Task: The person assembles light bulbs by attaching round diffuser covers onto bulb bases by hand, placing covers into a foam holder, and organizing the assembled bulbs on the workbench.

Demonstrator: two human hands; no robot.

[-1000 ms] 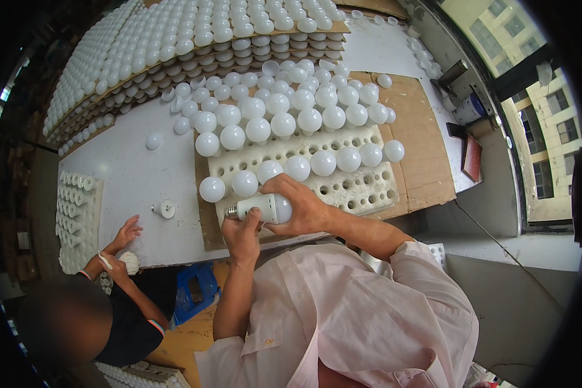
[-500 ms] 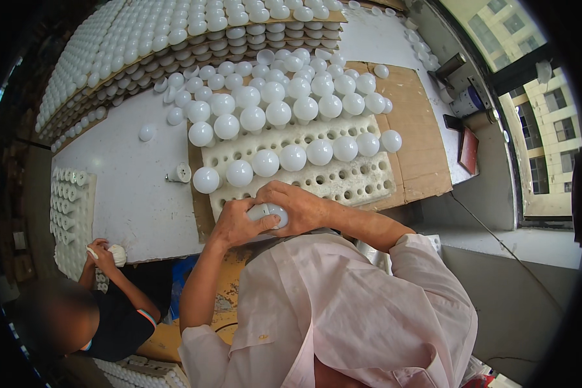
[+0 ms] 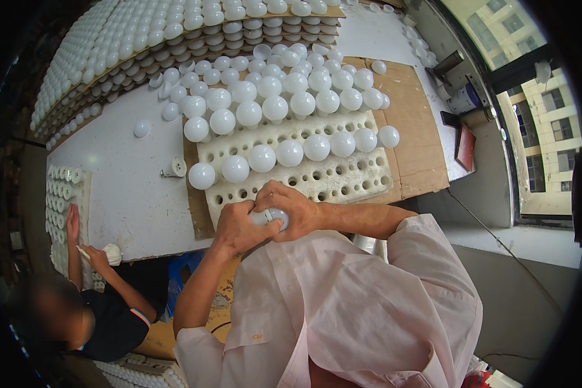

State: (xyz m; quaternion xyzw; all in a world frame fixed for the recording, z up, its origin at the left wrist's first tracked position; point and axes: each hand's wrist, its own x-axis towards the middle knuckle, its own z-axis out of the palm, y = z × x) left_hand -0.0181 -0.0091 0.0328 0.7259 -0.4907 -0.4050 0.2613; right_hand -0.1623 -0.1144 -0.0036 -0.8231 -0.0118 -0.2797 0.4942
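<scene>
Close to my body, over the near edge of the table, a white light bulb (image 3: 278,218) lies sideways between my two hands. My left hand (image 3: 238,227) is closed round its base end, thumb along the side. My right hand (image 3: 297,210) wraps the round dome end. Just beyond them is a white foam tray (image 3: 362,178) full of holes. One row of upright light bulbs (image 3: 262,158) crosses its middle, and more bulbs stand in rows at its far side. Left of the tray, a bulb base (image 3: 174,168) without a dome rests on the table.
Stacked boards of white domes (image 3: 174,31) fill the far left; loose domes (image 3: 229,76) lie behind the tray. Cardboard (image 3: 417,139) sits under it. At left, a co-worker's hands (image 3: 97,258) hold a white pouch beside another foam tray (image 3: 79,213). A window wall borders the right.
My hands stay closed on the bulb, with only a small shift in their grip. At left, the co-worker's hands have parted, one reaching up to the foam tray. The view has shifted slightly.
</scene>
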